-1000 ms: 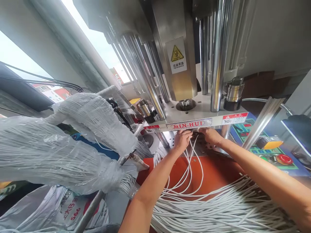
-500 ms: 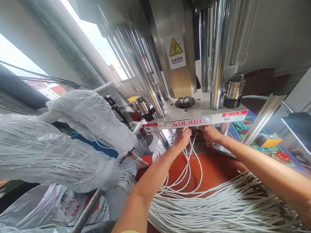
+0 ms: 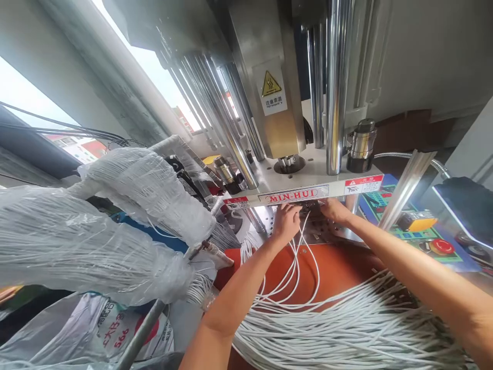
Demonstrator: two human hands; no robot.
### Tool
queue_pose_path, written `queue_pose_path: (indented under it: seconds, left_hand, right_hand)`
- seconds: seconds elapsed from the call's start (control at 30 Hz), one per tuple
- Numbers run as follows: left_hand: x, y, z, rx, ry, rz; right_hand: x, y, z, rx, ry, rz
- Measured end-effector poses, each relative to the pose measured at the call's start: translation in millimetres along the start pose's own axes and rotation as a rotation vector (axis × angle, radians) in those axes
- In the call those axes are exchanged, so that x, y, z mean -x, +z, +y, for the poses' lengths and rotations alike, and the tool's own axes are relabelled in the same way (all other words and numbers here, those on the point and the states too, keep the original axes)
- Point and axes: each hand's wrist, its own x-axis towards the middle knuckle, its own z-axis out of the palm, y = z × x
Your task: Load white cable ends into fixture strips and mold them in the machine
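Observation:
My left hand (image 3: pixel 287 223) is under the front plate (image 3: pixel 295 195) of a press, its fingers bent and partly hidden by the plate's lower edge. White cables (image 3: pixel 296 264) hang just right of it and run down over a red-brown surface. My right hand (image 3: pixel 334 210) reaches under the same plate on the right, its fingertips hidden beneath it. Between the hands is a dark metal mould area (image 3: pixel 310 208). Whether either hand grips anything is too hidden to tell. A large spread of white cables (image 3: pixel 331 336) lies below my forearms.
Plastic-wrapped cable bundles (image 3: pixel 88 236) hang on the left by a metal bar (image 3: pixel 142 334). A heated block (image 3: pixel 285 136) with a warning label stands above the plate. At right are a control panel (image 3: pixel 458 262) with a red button (image 3: pixel 442 246) and a metal post (image 3: pixel 406 190).
The camera view has shifted slightly, so the press sits a little further left. My left hand's fingers have lifted and loosened near the cables; my right hand stays under the plate.

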Motion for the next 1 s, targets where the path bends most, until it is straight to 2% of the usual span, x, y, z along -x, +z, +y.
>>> queue_pose_path:
  seconds: [0.13, 0.23, 0.47, 0.7, 0.87, 1.0]
  left_hand:
    - [9.4, 15.7, 20.1, -0.189, -0.042, -0.014]
    - [8.3, 26.2, 25.1, -0.279, -0.062, -0.037]
    - [-4.9, 29.0, 17.8, -0.210, -0.126, 0.011]
    - [-15.0, 35.6, 12.6, -0.160, -0.203, 0.065]
    - [-21.4, 35.9, 11.6, -0.103, -0.271, 0.073]
    - [-29.7, 37.2, 13.0, -0.098, -0.268, 0.051]
  right_hand:
    - [9.0, 3.6, -3.6, 0.013, -0.025, 0.029]
    - [13.6, 6.1, -7.6, 0.047, -0.012, 0.072]
    - [13.5, 7.2, 2.8, -0.028, 0.032, 0.159]
    - [-8.4, 14.0, 7.5, -0.124, 0.134, 0.249]
    - [-15.7, 11.3, 7.6, -0.159, 0.095, 0.205]
    - [-12.1, 12.5, 9.6, -0.182, 0.108, 0.206]
